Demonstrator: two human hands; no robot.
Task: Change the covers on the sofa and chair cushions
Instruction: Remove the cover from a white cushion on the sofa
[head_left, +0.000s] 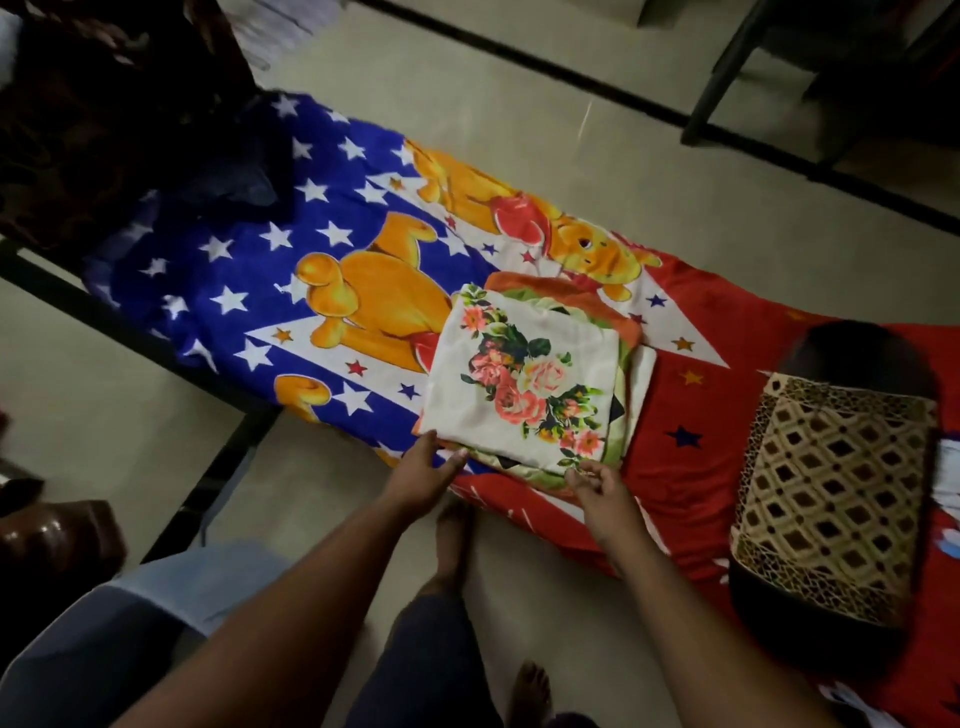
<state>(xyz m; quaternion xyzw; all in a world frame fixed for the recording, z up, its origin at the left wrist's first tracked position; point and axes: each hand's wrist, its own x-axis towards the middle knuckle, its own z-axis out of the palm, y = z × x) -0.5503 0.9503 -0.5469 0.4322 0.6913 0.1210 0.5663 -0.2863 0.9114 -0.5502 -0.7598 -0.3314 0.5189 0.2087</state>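
Both hands reach the near edge of the folded floral cushion covers (524, 379) stacked on the cartoon-print mattress (260, 249), left hand (423, 475) open-fingered underneath, right hand (597, 486) pinching a corner, apparently to lift them.

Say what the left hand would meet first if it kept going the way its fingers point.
The left hand already reaches the near edge of the floral cushion cover; going on, it would likely slide under or against that folded stack, though depth is unclear.

Folded covers (524, 382) lie mid-frame on the mattress (234, 260) — a cushion (831, 493) at right, hands at their lower edge.
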